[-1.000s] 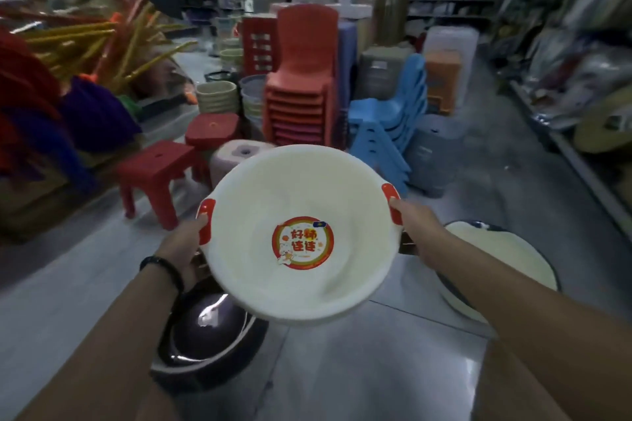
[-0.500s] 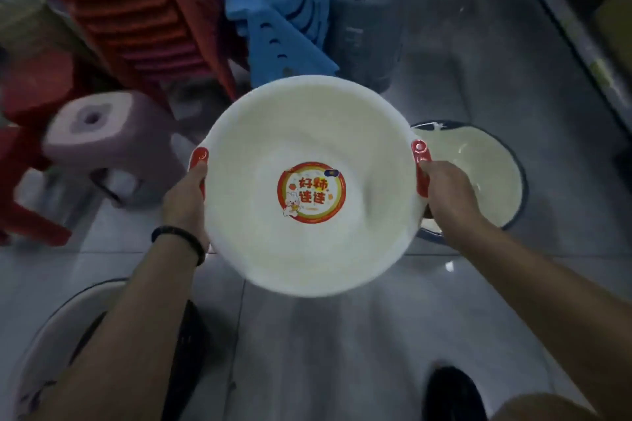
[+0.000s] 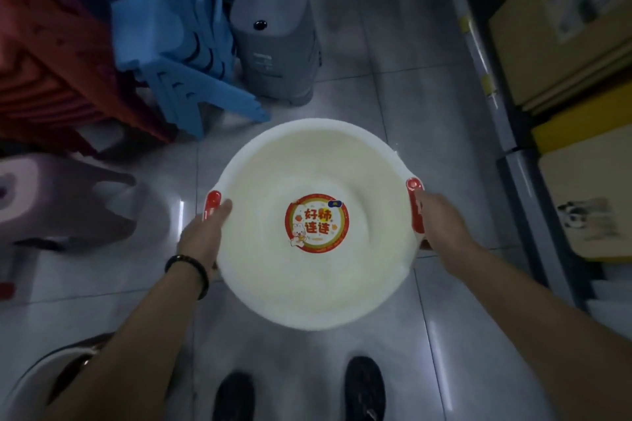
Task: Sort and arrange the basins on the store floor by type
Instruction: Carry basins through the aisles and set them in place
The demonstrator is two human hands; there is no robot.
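Note:
A white plastic basin [image 3: 307, 284] with two red handles and a round red sticker inside is held level over the tiled floor. My left hand [image 3: 203, 236] grips its left rim by the red handle, and my right hand [image 3: 441, 219] grips the right handle. The edge of a second pale basin with a dark inside [image 3: 41, 376] lies on the floor at the lower left, partly hidden by my left forearm. The basin seen earlier on the right is hidden under the held basin or out of view.
Stacked blue chairs [image 3: 178, 44] and red chairs [image 3: 51, 79] stand at the upper left, a grey stool stack [image 3: 273, 44] beside them, a mauve stool [image 3: 58, 202] at left. Shelving with yellow boxes [image 3: 564, 79] runs along the right. My dark shoes [image 3: 362, 386] show below.
The view has tilted further down and to the right. The basin in both hands has shifted right, now covering the spot where the floor basin on the right showed.

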